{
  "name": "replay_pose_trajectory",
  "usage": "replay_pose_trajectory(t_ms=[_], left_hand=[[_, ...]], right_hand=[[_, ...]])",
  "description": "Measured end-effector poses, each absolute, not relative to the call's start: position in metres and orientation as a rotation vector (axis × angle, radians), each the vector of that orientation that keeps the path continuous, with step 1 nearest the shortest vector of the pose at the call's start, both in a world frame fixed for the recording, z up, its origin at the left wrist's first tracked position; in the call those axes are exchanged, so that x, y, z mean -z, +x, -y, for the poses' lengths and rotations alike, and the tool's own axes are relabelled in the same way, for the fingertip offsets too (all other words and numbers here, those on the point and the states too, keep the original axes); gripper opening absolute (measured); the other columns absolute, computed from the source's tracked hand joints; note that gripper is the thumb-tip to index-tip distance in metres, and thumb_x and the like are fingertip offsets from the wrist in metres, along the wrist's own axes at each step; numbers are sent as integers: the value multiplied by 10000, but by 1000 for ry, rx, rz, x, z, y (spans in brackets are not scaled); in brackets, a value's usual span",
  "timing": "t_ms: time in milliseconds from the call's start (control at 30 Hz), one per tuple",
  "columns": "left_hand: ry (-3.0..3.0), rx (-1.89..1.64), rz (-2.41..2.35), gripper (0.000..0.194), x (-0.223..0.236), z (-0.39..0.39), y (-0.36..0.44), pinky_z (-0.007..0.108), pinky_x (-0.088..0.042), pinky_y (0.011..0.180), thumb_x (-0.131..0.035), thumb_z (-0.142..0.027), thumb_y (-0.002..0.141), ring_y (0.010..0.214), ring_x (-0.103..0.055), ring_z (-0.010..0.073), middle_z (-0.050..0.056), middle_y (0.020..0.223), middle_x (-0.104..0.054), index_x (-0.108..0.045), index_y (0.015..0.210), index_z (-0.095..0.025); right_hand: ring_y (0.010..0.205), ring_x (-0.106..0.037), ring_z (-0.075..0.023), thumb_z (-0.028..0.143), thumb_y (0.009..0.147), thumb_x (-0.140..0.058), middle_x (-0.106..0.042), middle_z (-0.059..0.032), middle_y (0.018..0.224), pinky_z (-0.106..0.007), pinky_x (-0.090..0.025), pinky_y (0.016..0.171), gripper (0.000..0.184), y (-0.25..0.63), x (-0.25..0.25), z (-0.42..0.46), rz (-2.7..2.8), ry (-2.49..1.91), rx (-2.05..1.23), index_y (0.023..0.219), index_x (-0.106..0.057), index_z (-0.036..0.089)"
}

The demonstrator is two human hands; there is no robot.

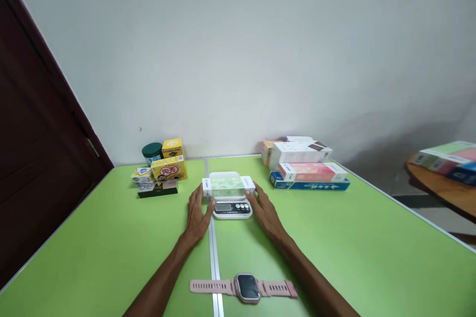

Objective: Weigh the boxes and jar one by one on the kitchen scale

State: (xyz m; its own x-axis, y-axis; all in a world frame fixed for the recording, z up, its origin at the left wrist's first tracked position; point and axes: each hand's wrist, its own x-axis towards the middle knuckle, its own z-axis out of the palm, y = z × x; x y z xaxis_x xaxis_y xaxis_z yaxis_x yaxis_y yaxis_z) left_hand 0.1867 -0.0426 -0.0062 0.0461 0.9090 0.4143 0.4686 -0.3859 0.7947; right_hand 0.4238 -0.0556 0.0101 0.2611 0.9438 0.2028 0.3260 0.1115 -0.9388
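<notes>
Green-and-white carton: one, a long flat box with a pale green patterned top, white ends and small dark print too small to read; it lies crosswise on the scale, between the two hands.
Left hand (196, 210): grasping the left end of the green-and-white carton (227, 186), thumb toward the near side, fingers along the end.
Right hand (266, 210): grasping the opposite end, thumb on the near side and fingers around the corner.
Scale (232, 213): one, white and rounded, its dark front panel bearing one grey display (223, 207) and three round white buttons (242, 206).
Watch (248, 288): one, square dark screen, pink strap laid out flat across the table's metal seam (213, 257).
Left cluster: five items: a green-lidded tub (152, 150), a yellow box (172, 148) reading "COME ON", a larger yellow box (169, 168) marked "泡芙", a small yellow-and-white box (142, 176) and a black box (158, 189) whose inverted letters probably spell "RIO".
Right cluster: five boxes: a long blue box (312, 184) with white characters, a pink-and-white box (312, 172) on it, a white box (295, 156), an orange box (267, 152) and a lilac-edged box (299, 138) behind.
Brown side table (431, 183): at least three boxes, coloured green (444, 148), pink (451, 159) and blue (464, 173).
Green table (130, 242): one, against a pale wall (238, 59).
</notes>
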Motion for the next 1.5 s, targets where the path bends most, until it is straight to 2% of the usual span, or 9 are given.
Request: replay_pose_trajectory(t_ms=[67, 233, 400, 567, 767, 933, 1133, 1333, 1500], left_hand=[[1797, -1320, -1410, 738, 8, 40, 185, 504, -238, 1311, -522, -620, 975, 1553, -366, 295, 158, 1634, -429, -414, 1580, -211], [1500, -1342, -1446, 807, 10, 36, 172, 516, -354, 1252, -485, -667, 980, 1482, -486, 323, 232, 1612, -436, -340, 1591, -159], [1534, -1322, -1448, 746, 1, 37, 163, 498, -395, 1231, -493, -672, 982, 1445, -534, 317, 218, 1576, -492, -419, 1532, -173], [1633, -1281, -1475, 763, -6, 38, 163, 515, -405, 1222, -470, -681, 989, 1441, -536, 331, 236, 1561, -506, -422, 1538, -153], [1782, -1235, -1466, 783, -7, 36, 163, 492, -329, 1274, -458, -689, 988, 1520, -442, 311, 198, 1628, -442, -382, 1585, -189], [1898, -1155, -1420, 809, -8, 42, 169, 491, -192, 1328, -468, -673, 990, 1600, -288, 300, 168, 1703, -332, -327, 1621, -187], [1937, -1177, -1352, 778, -10, 48, 190, 478, -194, 1329, -490, -652, 987, 1603, -281, 294, 148, 1696, -349, -341, 1613, -214], [2011, -1137, -1228, 787, -28, 43, 265, 526, -218, 1318, -531, -626, 973, 1586, -310, 331, 156, 1685, -369, -350, 1617, -212], [2092, -991, -1068, 870, -53, 31, 346, 539, -170, 1324, -538, -654, 957, 1622, -215, 328, 147, 1724, -299, -259, 1656, -218]], right_hand=[[1473, -478, -350, 787, 889, -499, -561, -124, 1557, -566, -314, 1253, 806, 428, -1, 50, 1168, -1413, -722, 1477, -567, 240], [1209, -681, -311, 800, 895, -470, -692, -140, 1312, -486, -517, 1104, 704, 444, 17, 41, 869, -1266, -747, 1244, -638, 212], [1021, -692, -270, 810, 911, -441, -728, -95, 1067, -457, -552, 1012, 642, 450, 8, 53, 984, -1277, -630, 1013, -657, 215], [1183, -653, -318, 822, 926, -370, -726, -151, 1262, -499, -473, 1097, 768, 444, -11, 61, 1101, -1379, -532, 1200, -706, 188], [1487, -462, -310, 849, 915, -357, -580, -131, 1545, -528, -231, 1287, 886, 440, -15, 60, 1204, -1350, -572, 1450, -621, 195], [1494, -449, -327, 868, 881, -410, -554, -149, 1565, -534, -249, 1284, 958, 428, -17, 62, 1237, -1277, -636, 1496, -576, 152], [1515, -415, -359, 834, 889, -479, -536, -145, 1581, -549, -206, 1296, 910, 425, -30, 71, 1152, -1240, -684, 1482, -590, 153], [1493, -440, -365, 837, 897, -443, -547, -118, 1575, -594, -257, 1266, 862, 487, -41, 81, 991, -1356, -470, 1509, -570, 244], [1482, -440, -367, 809, 918, -411, -519, -121, 1595, -575, -292, 1243, 850, 557, -46, 77, 877, -1475, -282, 1544, -520, 245]])
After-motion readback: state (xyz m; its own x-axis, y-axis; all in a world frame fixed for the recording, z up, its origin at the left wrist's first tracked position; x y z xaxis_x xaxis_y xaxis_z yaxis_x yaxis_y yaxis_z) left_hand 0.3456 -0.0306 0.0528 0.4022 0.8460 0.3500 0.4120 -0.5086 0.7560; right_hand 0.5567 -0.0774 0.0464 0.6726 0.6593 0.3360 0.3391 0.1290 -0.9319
